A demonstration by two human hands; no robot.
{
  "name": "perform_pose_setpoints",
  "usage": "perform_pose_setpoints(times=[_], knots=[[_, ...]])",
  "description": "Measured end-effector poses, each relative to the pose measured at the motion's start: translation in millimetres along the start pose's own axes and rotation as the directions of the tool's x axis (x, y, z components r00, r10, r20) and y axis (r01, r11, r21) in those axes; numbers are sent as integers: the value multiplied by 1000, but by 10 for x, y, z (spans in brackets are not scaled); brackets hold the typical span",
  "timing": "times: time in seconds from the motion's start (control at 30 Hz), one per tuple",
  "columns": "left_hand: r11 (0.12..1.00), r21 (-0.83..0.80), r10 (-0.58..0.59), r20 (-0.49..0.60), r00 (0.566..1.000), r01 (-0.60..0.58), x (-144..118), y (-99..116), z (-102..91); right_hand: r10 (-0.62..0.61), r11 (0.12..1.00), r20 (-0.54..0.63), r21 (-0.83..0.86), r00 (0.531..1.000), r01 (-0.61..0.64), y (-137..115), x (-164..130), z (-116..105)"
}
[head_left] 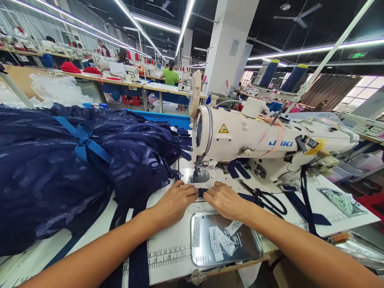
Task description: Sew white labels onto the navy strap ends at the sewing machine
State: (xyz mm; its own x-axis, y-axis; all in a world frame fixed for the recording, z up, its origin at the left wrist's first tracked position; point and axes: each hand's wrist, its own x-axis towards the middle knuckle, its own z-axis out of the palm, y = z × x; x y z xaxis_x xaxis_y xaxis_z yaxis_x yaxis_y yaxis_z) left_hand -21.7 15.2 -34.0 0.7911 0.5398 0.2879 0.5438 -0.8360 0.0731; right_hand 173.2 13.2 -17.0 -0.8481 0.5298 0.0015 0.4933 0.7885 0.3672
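A short navy fabric strap [202, 193] stretches between my two hands, just in front of the presser foot [196, 176] of a white sewing machine [240, 132]. My left hand [177, 200] has its fingers closed on the strap's left part. On the other side, my right hand [223, 199] pinches it, fingers curled. The fingertips hide much of the strap. A large heap of sheer navy fabric [54, 172] with a blue ribbon bow [85, 144] lies left of my left hand. Below my hands, a metal tray [198, 258] holds several white labels [223, 242].
Black scissors [265, 200] lie right of my right hand. Navy straps [309, 208] trail over the table's right side. Two navy thread cones [268, 74] stand behind the machine. A ruler scale [168, 256] marks the front edge. People work at other machines beyond.
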Motion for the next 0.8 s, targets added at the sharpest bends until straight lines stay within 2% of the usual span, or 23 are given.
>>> perform_pose_setpoints(times=[0.13,0.43,0.63,0.73,0.8], knots=[[1000,12,6,8,1000,-6,-3,-19,27,-17,1000,56,-3,998,18,11,-6,-21],[1000,19,8,19,1000,-8,-11,-26,29,-21,999,89,-38,996,24,-11,-31,-76],[1000,1,-2,5,1000,2,-8,46,-35,7,998,94,-56,996,-1,-49,-53,-101],[1000,-21,-21,-18,1000,21,-14,72,-45,64,998,87,-30,994,-61,-29,-96,-55],[999,-37,-30,-34,999,29,-12,62,-32,163,986,89,23,983,-165,28,-161,13]])
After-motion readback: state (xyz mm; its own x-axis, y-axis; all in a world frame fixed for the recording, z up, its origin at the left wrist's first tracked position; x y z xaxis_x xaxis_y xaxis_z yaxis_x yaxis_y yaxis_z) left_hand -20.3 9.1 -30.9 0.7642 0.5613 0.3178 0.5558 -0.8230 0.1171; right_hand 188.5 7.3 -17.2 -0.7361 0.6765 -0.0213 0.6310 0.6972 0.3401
